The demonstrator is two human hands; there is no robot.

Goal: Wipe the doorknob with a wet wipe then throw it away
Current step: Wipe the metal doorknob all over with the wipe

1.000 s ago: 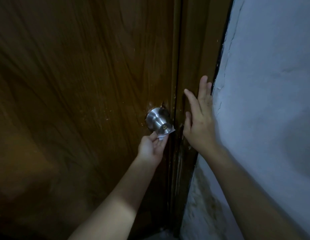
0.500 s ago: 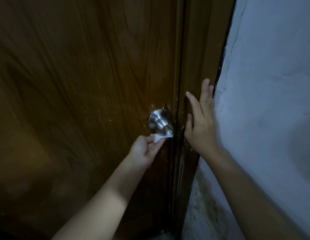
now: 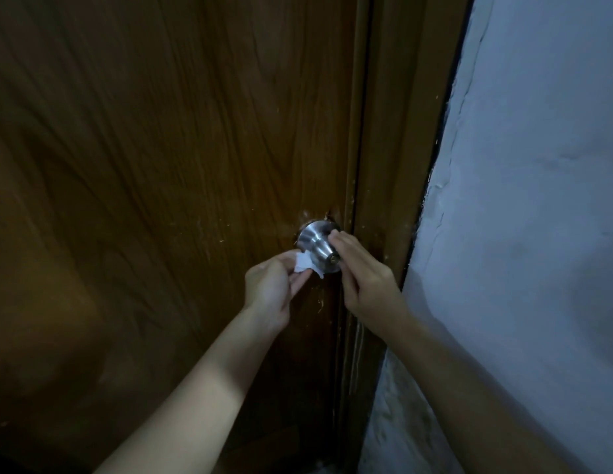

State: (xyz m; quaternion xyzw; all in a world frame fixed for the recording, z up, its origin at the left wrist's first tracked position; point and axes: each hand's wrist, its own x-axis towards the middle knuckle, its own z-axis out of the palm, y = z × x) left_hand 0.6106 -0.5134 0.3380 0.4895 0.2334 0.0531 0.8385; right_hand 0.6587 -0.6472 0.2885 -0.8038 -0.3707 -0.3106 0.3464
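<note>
A dark brown wooden door (image 3: 161, 200) with a streaked grain fills most of the view, its right edge meeting a brown wooden door frame (image 3: 394, 131). Right of the frame stands a pale grey painted wall (image 3: 537, 165), rough and cracked along the line where it joins the wood, with worn patches lower down. Light scratches and chips mark the door near the latch edge.

Two bare forearms reach up from the bottom of the view. The right hand (image 3: 365, 280) is curled around the right side of the round brushed-steel doorknob (image 3: 317, 246), its fingers (image 3: 342, 239) resting on the top and side of the metal. The left hand (image 3: 272, 285) is closed on a small crumpled white wet wipe (image 3: 304, 262), pinching it between thumb and fingers and pressing it against the lower left side of the knob. A corner of the wipe hangs just below the knob's face.

The knob sits close to the door's right edge, and a small keyhole shows in the middle of its face, between the two hands.
</note>
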